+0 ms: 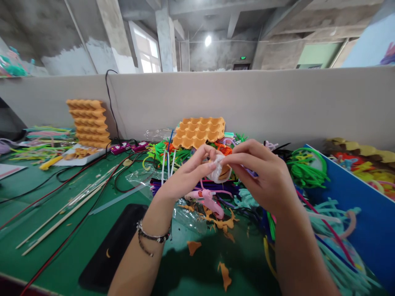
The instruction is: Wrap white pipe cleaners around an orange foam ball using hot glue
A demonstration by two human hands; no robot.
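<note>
A: Entry, head view. Both hands are working together above the middle of the green table (92, 213). The left hand (185, 174) is pinching the near-left edge of a small white fuzzy piece (219, 169), thumb and forefinger closed on it. The right hand (262, 176) is closing on the same piece from 3 o'clock, fingers curled over its top.

B: What is the piece?

A: It is looking like a coil of white pipe cleaner with an orange patch on its face. I cannot tell how many turns, since the fingers are covering much of it.

B: Step in hand?

A: My judgement: the shaping or wrapping of the coil is under way, with both hands clamped on it and held clear of the table.

B: What is lying around?

A: A pink glue gun (205, 197) is lying just below the hands at 6 o'clock. Orange scraps (224, 275) are scattered nearer the body. An orange egg tray (200, 131) is sitting at 12 o'clock, a stack of the same trays (89, 122) at 10 o'clock. Green pipe cleaners (305, 166) are piled at 3 o'clock, wooden sticks (61, 218) lying at 8 o'clock.

B: Next move calls for?

A: Likely a firm pinch by the left hand while the right is turning or tucking the loose end. If gluing follows, one hand must be freeing itself for the gun without letting the coil spring open.
</note>
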